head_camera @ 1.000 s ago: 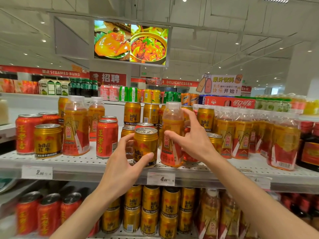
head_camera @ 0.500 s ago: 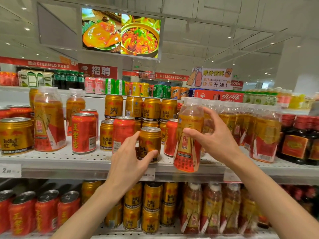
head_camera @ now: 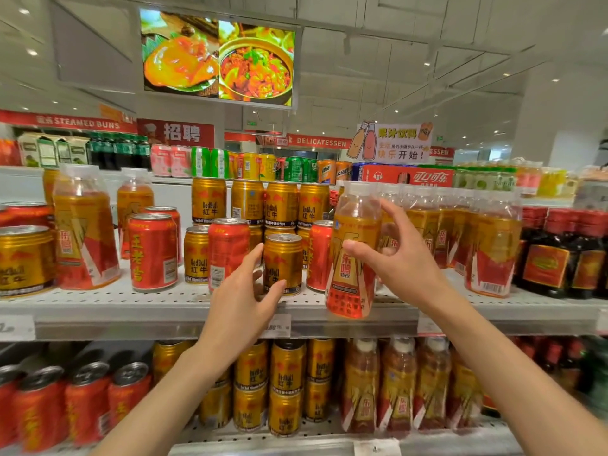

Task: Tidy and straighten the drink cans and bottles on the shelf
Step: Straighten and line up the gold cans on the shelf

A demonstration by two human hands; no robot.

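Left edge: your view cuts off the gold can.
Price tag: your left hand covers part; print unreadable.
Lower-shelf red cans: blurred, labels illegible.
Bottle fine print: too small to read.

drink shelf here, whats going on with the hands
A person is tidying a shop shelf of drinks. The right hand holds an orange drink bottle between thumb and fingers, and its base hangs below the shelf's front edge, so it is lifted off the shelf. The left hand is open around a gold can at the front of the shelf, thumb near its base; the can stands upright on the shelf. Red cans and more gold cans stand mixed around them.
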